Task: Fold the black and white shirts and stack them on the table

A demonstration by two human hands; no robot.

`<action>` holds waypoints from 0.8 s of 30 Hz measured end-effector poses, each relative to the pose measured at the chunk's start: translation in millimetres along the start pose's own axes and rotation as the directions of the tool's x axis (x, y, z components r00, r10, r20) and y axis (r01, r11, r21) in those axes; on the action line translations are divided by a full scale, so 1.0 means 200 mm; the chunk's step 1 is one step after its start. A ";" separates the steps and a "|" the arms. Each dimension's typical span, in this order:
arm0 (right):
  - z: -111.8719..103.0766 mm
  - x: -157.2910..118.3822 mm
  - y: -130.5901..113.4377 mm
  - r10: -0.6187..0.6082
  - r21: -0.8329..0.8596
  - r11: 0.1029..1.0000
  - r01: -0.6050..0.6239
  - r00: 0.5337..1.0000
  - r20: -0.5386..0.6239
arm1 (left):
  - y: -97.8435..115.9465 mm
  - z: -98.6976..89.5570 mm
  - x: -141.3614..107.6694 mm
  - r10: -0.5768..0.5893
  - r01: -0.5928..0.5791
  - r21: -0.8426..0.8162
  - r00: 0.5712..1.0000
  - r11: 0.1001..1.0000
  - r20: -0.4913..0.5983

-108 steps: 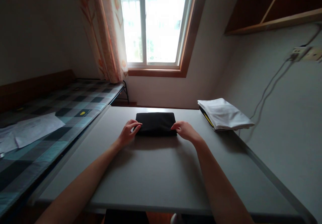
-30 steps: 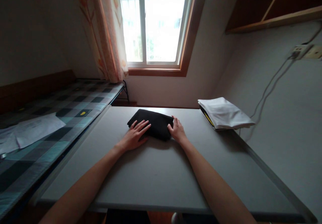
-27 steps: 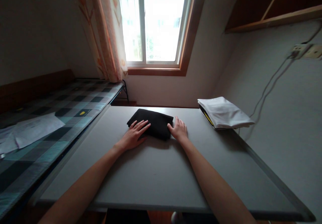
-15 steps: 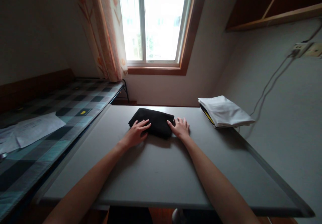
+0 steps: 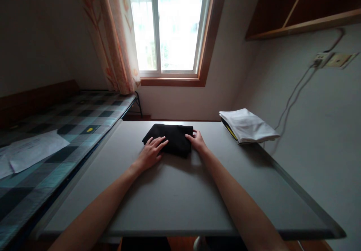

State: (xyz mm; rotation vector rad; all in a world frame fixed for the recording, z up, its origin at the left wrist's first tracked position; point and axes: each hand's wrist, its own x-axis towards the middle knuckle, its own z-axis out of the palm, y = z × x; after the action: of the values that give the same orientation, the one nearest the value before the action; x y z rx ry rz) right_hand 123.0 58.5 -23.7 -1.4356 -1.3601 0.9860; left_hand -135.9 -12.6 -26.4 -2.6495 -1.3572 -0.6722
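A folded black cloth (image 5: 173, 140) lies on the pale table (image 5: 169, 202), near its far side. My left hand (image 5: 150, 153) rests on the cloth's left front part, fingers spread and lying flat. At the cloth's right edge, my right hand (image 5: 196, 141) grips it, with the thumb on top and the fingers curled round the side. The fingertips of the right hand are partly hidden behind the cloth.
A stack of folded cloth (image 5: 248, 127), white on top with a yellow layer, sits at the table's right edge. Left of the table is a bed with a checked cover (image 5: 93, 125) and white papers (image 5: 36, 149). A cable (image 5: 293, 93) hangs down the right wall.
My right hand's fingers have gone from spread beside the cloth to curled round its right edge, lifting or straightening it slightly. My left hand stays flat. The camera view has shifted a little.
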 end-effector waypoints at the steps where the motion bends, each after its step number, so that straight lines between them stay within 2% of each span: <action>1: 0.01 0.00 -0.02 0.074 0.168 0.983 -0.078 0.997 0.032 | 0.00 0.00 0.00 0.006 -0.005 0.013 1.000 1.000 -0.008; 2: 0.02 -0.01 -0.05 0.136 0.302 0.941 -0.154 0.987 0.081 | 0.00 0.01 0.00 0.011 -0.011 0.026 1.000 1.000 -0.014; 4: 0.03 -0.04 -0.11 0.189 0.436 0.861 -0.261 0.961 0.202 | -0.01 0.01 0.00 0.021 -0.020 0.051 1.000 0.999 -0.018; 6: 0.03 -0.07 -0.16 0.208 0.449 0.831 -0.328 0.933 0.295 | -0.02 0.01 0.00 0.029 -0.028 0.065 0.999 0.998 -0.020; 10: 0.03 -0.15 -0.23 0.145 0.468 0.829 -0.306 0.926 0.348 | -0.02 0.00 0.00 0.022 -0.020 0.052 0.999 0.998 -0.040; 13: 0.03 -0.18 -0.23 0.171 0.466 0.800 -0.377 0.889 0.425 | -0.02 -0.01 0.00 0.016 -0.014 0.032 0.998 0.999 -0.054; 15: 0.03 -0.18 -0.21 0.212 0.442 0.797 -0.411 0.876 0.432 | -0.03 -0.01 0.01 0.026 -0.025 0.020 0.997 1.000 -0.071; 17: 0.01 -0.17 -0.19 0.220 0.437 0.807 -0.397 0.889 0.402 | -0.03 -0.01 0.00 0.052 -0.052 0.005 0.994 0.999 -0.095; 20: -0.10 -0.15 -0.17 0.201 0.421 0.830 -0.365 0.901 0.384 | -0.03 0.00 0.00 0.098 -0.100 -0.013 0.988 0.995 -0.121; 24: -0.36 -0.13 -0.29 0.152 0.364 0.880 -0.305 0.907 0.393 | -0.02 0.03 0.00 0.102 -0.107 -0.032 0.986 0.994 -0.132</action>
State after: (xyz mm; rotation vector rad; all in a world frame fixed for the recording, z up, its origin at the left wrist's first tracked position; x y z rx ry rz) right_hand 173.3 25.2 51.9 -1.1389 -1.1347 1.6536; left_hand -136.6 -9.1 -31.7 -2.6327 -1.1741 -0.8491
